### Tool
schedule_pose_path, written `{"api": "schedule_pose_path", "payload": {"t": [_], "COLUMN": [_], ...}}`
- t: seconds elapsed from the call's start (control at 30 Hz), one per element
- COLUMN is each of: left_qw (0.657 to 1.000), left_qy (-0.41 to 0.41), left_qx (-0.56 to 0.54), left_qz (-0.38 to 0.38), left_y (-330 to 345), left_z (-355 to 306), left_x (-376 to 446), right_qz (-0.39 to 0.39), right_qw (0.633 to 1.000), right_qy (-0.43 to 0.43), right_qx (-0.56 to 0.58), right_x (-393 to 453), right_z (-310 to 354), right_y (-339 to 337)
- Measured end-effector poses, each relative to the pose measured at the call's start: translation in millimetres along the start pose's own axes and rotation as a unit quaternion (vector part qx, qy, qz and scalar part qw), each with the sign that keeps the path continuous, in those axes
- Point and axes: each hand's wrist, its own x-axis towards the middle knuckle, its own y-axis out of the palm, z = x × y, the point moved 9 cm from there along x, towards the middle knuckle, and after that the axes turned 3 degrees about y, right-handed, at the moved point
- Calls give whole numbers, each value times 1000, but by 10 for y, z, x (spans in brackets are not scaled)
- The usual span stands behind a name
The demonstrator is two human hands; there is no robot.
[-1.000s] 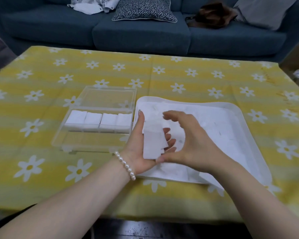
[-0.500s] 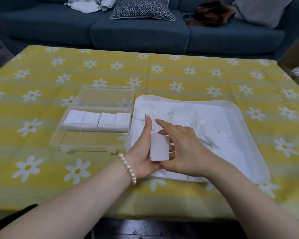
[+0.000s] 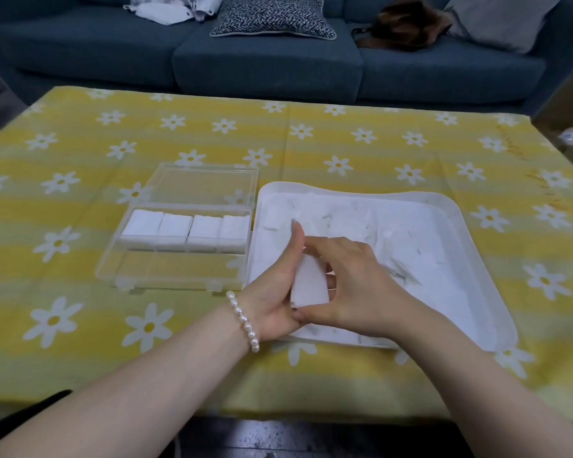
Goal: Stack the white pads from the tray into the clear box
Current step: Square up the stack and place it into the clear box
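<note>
A small stack of white pads is squeezed between both my hands above the near left part of the white tray. My left hand, with a pearl bracelet on its wrist, holds the stack from the left, thumb pointing up. My right hand grips it from the right and top. Loose white pads lie scattered in the tray. The clear box stands open to the left of the tray, with several pad stacks in a row across its middle.
A yellow tablecloth with white daisies covers the table. The box lid lies flat behind the box. A blue sofa with cushions and clothes runs along the far side.
The fanned pads have been squared into a tight stack between both hands. The hands have come closer together and sunk slightly toward the tray's near left corner.
</note>
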Motion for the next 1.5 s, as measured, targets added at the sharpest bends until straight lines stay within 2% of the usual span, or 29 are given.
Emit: {"api": "schedule_pose_path", "payload": {"t": [0.13,0.27,0.47,0.83,1.0,1.07,1.13,1.2,1.23,1.37,1.5], "left_qw": [998,997,1000,1000,998,995,990,985,983,980,984], "left_qy": [13,19,-15,-27,-39,-32,-2,34,48,67,82], "left_qx": [36,26,0,2,-52,-95,-137,-157,-163,-173,-154], "left_qz": [41,77,12,12,17,-2,-46,-67,-75,-67,-48], "left_y": [55,122,37,41,19,-31,-144,-216,-241,-244,-154], "left_z": [21,12,11,62,53,16,-47,-131,-159,-196,-192], "left_x": [-4,-23,-19,-4,10,21,43,44,51,69,49], "right_qz": [23,14,27,-17,40,-5,-124,-247,-268,-184,-201], "right_qw": [1000,1000,1000,999,999,999,987,959,952,974,974], "right_qy": [-1,-7,-5,-24,4,21,36,68,91,122,104], "right_qx": [-13,8,-12,-13,-1,45,97,125,121,52,-14], "right_x": [-8,-30,-49,-41,-59,-58,-106,-225,-262,-220,-151], "right_z": [-23,-11,44,95,19,-47,-110,-175,-194,-44,90], "right_y": [78,55,32,-36,-16,-138,-327,-483,-484,-216,-138]}}
